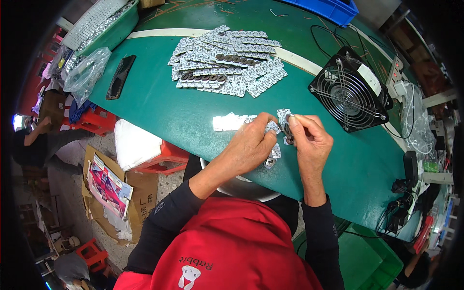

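My left hand [251, 145] is closed in a pinch on a small white circuit board [273, 126]. Close beside it, my right hand [311, 142] pinches a strip of white boards with dark round parts [289, 129], partly covered by my fingers. Flat on the green table [159, 116], a white board strip [226, 123] runs from the left up to my left hand. Below the fingers lie small loose board pieces [270, 161], one near the table's front edge. Farther back sits a pile of white circuit board strips [208, 55]; some carry rows of dark rings.
A black fan [347, 92] with a wire grille stands at the right. To the left lie a phone [121, 77] and a clear plastic bag [87, 75] beside a green basin [108, 31]. A blue crate [324, 10] is at the back. Cables and a power strip [395, 72] line the right side.
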A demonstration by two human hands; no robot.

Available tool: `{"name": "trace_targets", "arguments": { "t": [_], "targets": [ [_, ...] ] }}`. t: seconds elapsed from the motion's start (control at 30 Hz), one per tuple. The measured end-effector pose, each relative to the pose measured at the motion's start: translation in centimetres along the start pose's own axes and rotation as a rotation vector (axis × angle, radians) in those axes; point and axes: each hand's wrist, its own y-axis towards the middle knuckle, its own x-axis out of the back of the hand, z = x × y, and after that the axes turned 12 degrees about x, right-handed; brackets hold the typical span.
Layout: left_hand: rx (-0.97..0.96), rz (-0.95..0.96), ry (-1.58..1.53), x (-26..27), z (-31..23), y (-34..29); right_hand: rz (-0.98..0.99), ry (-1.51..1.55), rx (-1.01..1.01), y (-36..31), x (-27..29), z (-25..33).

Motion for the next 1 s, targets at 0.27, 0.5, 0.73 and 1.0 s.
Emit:
{"name": "trace_targets", "arguments": {
  "t": [0.27,0.5,0.73,1.0],
  "targets": [
    [0.121,0.245,-0.277,2.2,-0.9,0.0,0.057,0.59,-0.522,0.4,-0.5,0.6],
    [0.007,0.201,-0.181,0.6,-0.2,1.0,-0.002,0.414,-0.441,-0.1,0.0,1.0],
    [0.0,0.253,-0.306,0.8,-0.1,0.2,0.143,0.509,-0.447,-0.4,-0.1,1.1],
    [-0.025,0.33,-0.174,1.4,1.3,-0.3,0.12,0.221,-0.307,-0.8,-0.1,0.8]
  ]
}}
